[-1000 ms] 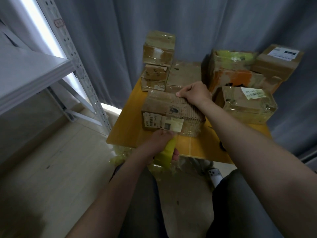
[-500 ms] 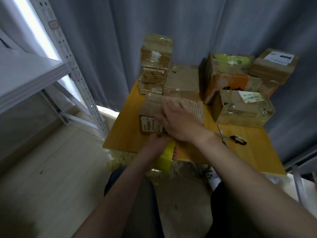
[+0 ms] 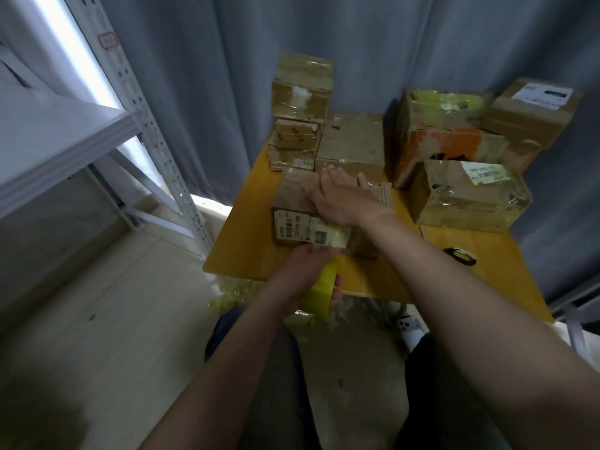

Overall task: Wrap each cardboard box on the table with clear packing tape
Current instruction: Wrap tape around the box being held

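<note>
A cardboard box (image 3: 293, 203) with a white barcode label on its front lies near the front edge of the yellow table (image 3: 246, 235). My right hand (image 3: 337, 198) lies flat on the box's top, fingers straight and spread. Below the front face, my left hand (image 3: 310, 264) grips a roll of packing tape (image 3: 321, 292) that looks yellowish, just past the table edge. A strip of tape runs from the roll up to the box's front.
Several other taped boxes stand behind: a stack (image 3: 300, 112) at back left, a flat one (image 3: 352, 144) in the middle, larger ones (image 3: 467, 196) at right. Scissors (image 3: 461, 256) lie on the table's right part. A metal shelf (image 3: 65, 134) stands left. Crumpled tape scraps (image 3: 230, 293) and a phone (image 3: 410, 326) lie below the table.
My right hand came from the box's far top edge toward the front, then slid back across the top, now flat. The left hand keeps the roll at the front.
</note>
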A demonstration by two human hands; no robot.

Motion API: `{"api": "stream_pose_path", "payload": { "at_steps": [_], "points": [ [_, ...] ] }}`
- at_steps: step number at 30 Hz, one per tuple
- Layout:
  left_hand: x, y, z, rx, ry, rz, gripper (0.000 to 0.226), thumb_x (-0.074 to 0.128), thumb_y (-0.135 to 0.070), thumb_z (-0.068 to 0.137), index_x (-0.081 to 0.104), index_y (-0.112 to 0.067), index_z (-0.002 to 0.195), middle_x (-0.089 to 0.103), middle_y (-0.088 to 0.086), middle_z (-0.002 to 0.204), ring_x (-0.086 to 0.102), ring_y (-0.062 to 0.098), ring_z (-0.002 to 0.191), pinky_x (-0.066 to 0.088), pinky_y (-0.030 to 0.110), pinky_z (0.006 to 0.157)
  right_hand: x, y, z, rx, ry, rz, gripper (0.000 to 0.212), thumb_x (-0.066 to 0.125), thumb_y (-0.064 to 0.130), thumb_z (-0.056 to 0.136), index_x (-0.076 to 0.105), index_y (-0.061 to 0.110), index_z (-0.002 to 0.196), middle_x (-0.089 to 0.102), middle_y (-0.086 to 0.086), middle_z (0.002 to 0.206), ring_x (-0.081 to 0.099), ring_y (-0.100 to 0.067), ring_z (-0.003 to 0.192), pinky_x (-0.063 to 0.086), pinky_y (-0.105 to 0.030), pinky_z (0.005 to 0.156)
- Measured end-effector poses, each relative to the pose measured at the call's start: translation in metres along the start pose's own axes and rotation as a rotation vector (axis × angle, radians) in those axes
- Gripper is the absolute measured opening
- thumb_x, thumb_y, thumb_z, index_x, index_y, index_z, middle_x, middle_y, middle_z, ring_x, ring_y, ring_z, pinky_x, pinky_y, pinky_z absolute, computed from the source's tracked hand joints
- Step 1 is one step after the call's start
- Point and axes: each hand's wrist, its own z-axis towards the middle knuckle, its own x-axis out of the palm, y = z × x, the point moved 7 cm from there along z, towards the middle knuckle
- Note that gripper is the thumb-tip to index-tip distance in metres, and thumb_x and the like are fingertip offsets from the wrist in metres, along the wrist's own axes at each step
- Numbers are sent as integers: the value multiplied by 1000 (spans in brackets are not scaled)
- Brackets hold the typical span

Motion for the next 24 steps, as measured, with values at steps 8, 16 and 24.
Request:
{"api": "stream_pose_path", "payload": {
  "at_steps": [8,16,24],
  "points": [
    [20,11,-12,-21,-40,-125,24,63,-33,99,63,-16,116,69,8,89,68,21,68,56,28,51,-7,11,-11,-263,-43,10,63,14,60,108,14,32,164,7,1,174,1,-19,160,-2,-54,128],
    [28,14,-16,86,-83,-109,8,60,-18,102,61,-11,107,66,12,81,68,19,52,58,33,51,-69,-14,-90,-209,-750,369,20,57,37,101,72,27,91,67,10,78,60,-14,81,52,-35,70],
    [27,10,-25,214,-202,42,48,74,-34,87,56,-16,128,61,0,125,56,21,117,48,38,88,32,-40,-136,117,303,550,68,41,71,99,72,15,76,78,-1,73,73,-19,60,41,-20,46]
  ]
}}
